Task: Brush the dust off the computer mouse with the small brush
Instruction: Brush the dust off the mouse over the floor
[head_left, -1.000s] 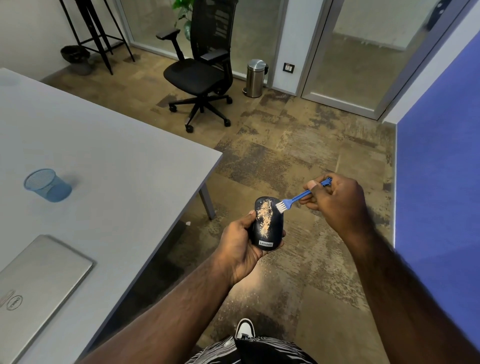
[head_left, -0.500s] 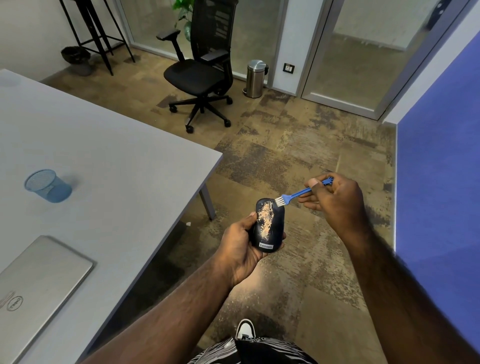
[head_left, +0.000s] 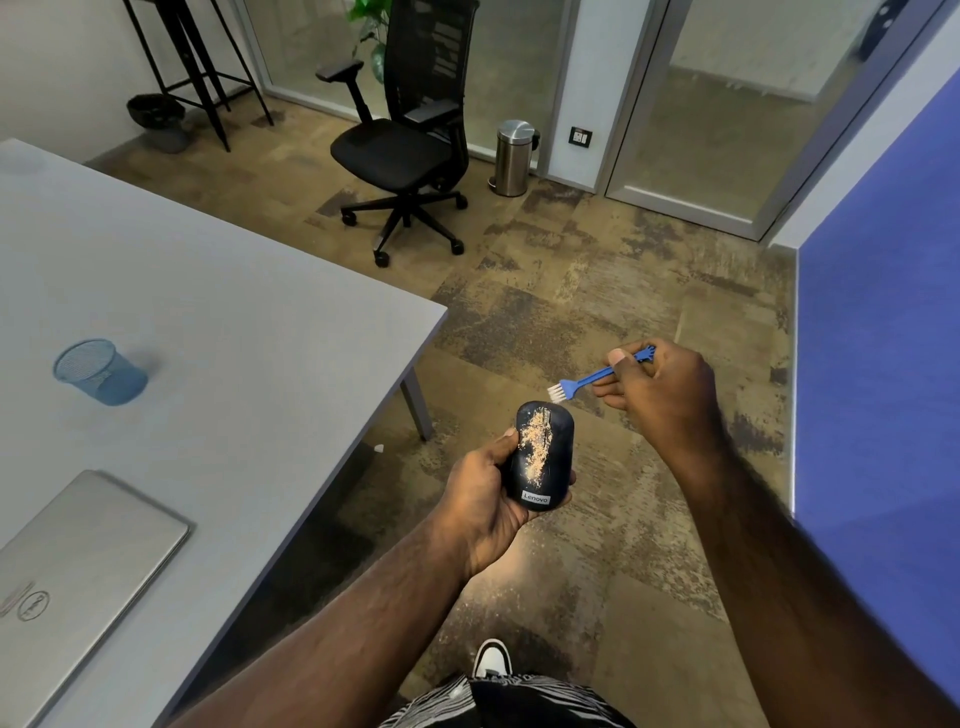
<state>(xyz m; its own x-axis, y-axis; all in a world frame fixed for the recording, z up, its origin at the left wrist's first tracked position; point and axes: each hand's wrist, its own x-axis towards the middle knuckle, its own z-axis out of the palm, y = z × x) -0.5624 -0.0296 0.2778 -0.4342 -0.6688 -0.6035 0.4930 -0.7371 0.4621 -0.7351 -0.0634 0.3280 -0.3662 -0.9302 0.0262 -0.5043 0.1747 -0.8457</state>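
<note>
Two hands: both busy, held out over the carpet just off the table's near corner.
Left hand (head_left: 485, 499): wrapped around the mouse (head_left: 543, 456) from its left side and underneath, thumb along the left edge; same grip as half a second ago.
Mouse: dark, top face up, logo end toward the person, a streak of tan dust (head_left: 535, 441) down its middle, looking no thinner than before.
Right hand (head_left: 662, 395): pinching the small brush (head_left: 597, 373) by its blue handle, thumb on top.
Brush: white bristles (head_left: 557, 393) point down-left at the mouse's far end, just beyond its rim; a second ago they sat on the far end, now they have drawn back up and to the right.
Table (head_left: 249, 332): grey, left of the mouse, carrying a blue mesh cup (head_left: 98, 371) and a closed silver laptop (head_left: 78, 566).
Office chair (head_left: 410, 140): well beyond the mouse, by the glass wall.
</note>
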